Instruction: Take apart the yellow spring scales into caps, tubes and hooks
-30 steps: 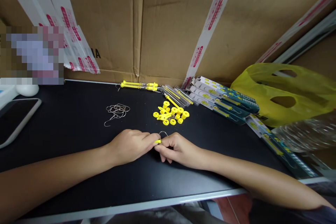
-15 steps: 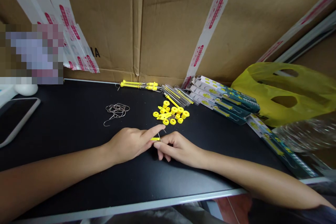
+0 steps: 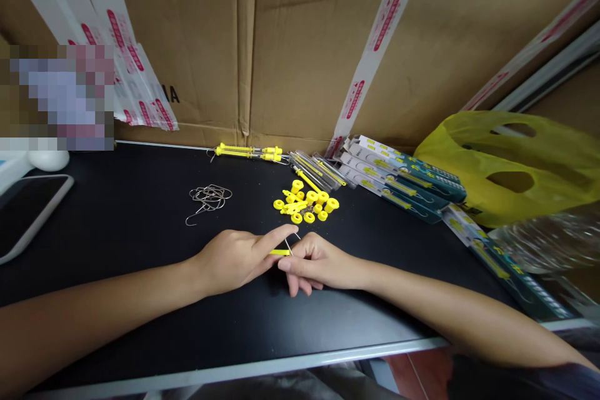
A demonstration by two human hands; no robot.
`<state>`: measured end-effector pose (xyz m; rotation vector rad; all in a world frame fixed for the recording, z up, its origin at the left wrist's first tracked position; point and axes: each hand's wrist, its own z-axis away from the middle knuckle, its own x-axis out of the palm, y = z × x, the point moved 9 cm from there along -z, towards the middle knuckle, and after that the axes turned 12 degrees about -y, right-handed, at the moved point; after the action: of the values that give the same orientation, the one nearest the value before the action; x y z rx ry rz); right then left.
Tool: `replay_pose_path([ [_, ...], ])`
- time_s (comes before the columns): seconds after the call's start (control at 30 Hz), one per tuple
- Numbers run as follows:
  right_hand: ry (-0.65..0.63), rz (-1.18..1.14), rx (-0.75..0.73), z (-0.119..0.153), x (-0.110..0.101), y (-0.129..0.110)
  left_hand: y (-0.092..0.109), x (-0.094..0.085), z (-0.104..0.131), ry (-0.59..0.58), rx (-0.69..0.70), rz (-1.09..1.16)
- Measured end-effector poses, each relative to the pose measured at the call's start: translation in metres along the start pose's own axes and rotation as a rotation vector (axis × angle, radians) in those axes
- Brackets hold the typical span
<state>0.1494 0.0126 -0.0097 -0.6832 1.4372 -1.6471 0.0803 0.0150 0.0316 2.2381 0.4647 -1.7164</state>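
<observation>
Jutting from pinched left grip [image 3: 234, 262], yellow rod [image 3: 280, 252] ends beside right grip [image 3: 322, 261] (pinching wire [image 3: 289, 246]).

My left hand [image 3: 237, 261] and right hand [image 3: 323, 259] are bare, my forearms [image 3: 140, 281] too; a dark, bluish sleeve [image 3: 569, 381] shows on my right.

Gripped in your left fingers [image 3: 274, 239], a slim yellow rod [image 3: 281, 252] lies nearly level, its bare end pointing toward your right thumb [image 3: 297, 267]. A thin, bent metal wire [image 3: 289, 247] slants across that end, running from behind your left index fingertip down to your right thumb and index finger.
</observation>
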Motion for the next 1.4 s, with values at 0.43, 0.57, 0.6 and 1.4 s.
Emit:
replay_pose_path([
  [0.43,0.208,0.660,-0.125,0.010,0.002,-0.032,0.015,-0.013,0.006,0.144,0.130,-0.118],
  [0.57,0.102,0.443,-0.085,0.008,0.005,-0.023,0.015,-0.017,0.009,0.198,0.112,-0.132],
  [0.6,0.066,0.335,-0.044,0.007,0.005,-0.017,0.015,-0.018,0.009,0.208,0.104,-0.138],
  [1.4,0.209,0.740,-0.096,0.012,0.003,-0.035,0.009,-0.010,0.005,0.124,0.076,-0.041],
])
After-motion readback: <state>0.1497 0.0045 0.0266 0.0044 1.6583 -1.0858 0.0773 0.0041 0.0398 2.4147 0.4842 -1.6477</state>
